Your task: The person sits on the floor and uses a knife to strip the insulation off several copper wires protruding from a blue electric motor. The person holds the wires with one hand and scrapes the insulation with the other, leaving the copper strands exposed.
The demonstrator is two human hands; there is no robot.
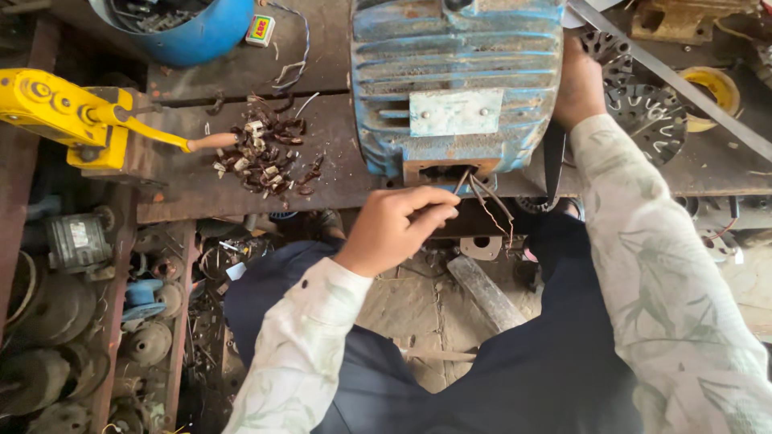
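Head view, from left to right: a yellow metal lever tool with a wooden-tipped handle point(80, 120) sits at the bench's left end, and beside it lies a small heap of brown and pale insulation scraps point(264, 157) on the rusty steel workbench point(201, 189). The left hand point(394, 227) is closed, fingers pinched on the thin dark lead wires point(485, 201) that hang from the opening at the foot of the ribbed, worn blue electric motor housing point(456, 80) standing on the bench edge. The right hand point(577, 84) presses flat against the housing's right side, steadying it; its fingers are mostly hidden. By my judgement the work is midway: the leads are out and loose, bare-ended, joined to nothing yet.
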